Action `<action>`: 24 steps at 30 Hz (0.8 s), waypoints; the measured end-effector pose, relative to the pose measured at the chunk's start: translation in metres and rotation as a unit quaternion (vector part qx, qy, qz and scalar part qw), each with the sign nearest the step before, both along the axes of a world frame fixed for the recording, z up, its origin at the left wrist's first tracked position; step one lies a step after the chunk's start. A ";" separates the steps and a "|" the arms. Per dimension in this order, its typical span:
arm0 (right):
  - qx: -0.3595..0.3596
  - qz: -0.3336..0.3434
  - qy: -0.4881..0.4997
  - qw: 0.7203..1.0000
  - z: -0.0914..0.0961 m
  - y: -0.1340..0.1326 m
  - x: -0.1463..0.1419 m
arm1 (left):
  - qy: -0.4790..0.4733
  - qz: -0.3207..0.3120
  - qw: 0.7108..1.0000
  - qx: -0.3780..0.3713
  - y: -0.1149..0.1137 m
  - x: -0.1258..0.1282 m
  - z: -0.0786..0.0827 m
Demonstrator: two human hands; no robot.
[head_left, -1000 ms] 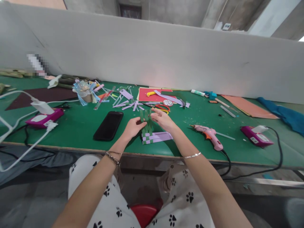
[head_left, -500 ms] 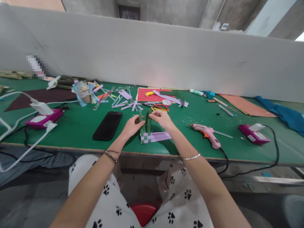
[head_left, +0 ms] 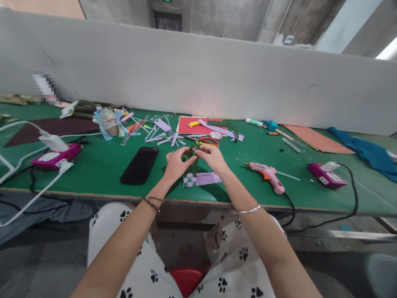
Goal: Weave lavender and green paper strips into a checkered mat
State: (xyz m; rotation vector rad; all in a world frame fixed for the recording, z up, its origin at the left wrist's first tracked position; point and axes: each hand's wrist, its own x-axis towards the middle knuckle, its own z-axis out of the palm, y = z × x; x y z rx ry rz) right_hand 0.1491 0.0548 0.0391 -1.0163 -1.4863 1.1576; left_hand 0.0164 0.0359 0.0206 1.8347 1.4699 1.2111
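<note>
Both my hands meet over upright green paper strips that rise from a small woven piece of purple and green paper. My left hand is closed, its thumb and fingers pinching the top of a green strip. On the other side, my right hand pinches the same green paper near its upper end. Purple strips run out to the right of the checkered weave, flat on the table. The fingers partly hide the strip tops, so I cannot tell exactly how many each hand holds.
A black phone lies to the left, a pink glue gun to the right. Behind the hands are scissors, paper scraps and red paper. Purple power sockets with cables stand at the sides; a white partition closes off the back.
My left hand has moved right and up to the strip tops, beside my right hand. The left hand's fingers now pinch closer to the right hand's. The view has shifted slightly.
</note>
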 end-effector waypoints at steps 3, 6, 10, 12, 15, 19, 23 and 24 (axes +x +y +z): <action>0.016 -0.024 -0.018 0.999 0.000 0.000 0.001 | -0.044 -0.059 0.997 -0.021 0.003 0.001 -0.002; 0.020 -0.049 -0.039 0.998 0.000 0.002 0.002 | -0.049 -0.070 0.996 -0.031 0.005 0.000 -0.006; 0.024 -0.066 -0.055 0.996 0.002 0.005 0.002 | -0.049 -0.070 0.996 -0.039 0.005 -0.002 -0.009; 0.033 -0.074 -0.070 0.994 0.003 0.007 0.001 | -0.046 -0.068 0.996 -0.041 0.006 -0.003 -0.009; 0.050 -0.092 -0.083 0.991 0.003 0.009 -0.001 | -0.040 -0.063 0.996 -0.041 0.006 -0.003 -0.010; 0.067 -0.107 -0.080 0.989 0.001 0.011 -0.005 | -0.032 -0.059 0.997 -0.041 0.006 -0.002 -0.011; 0.066 -0.111 -0.078 0.989 0.001 0.013 -0.006 | -0.025 -0.052 0.998 -0.041 0.005 -0.003 -0.011; 0.064 -0.111 -0.079 0.989 0.002 0.013 -0.006 | -0.023 -0.050 0.998 -0.041 0.005 -0.003 -0.011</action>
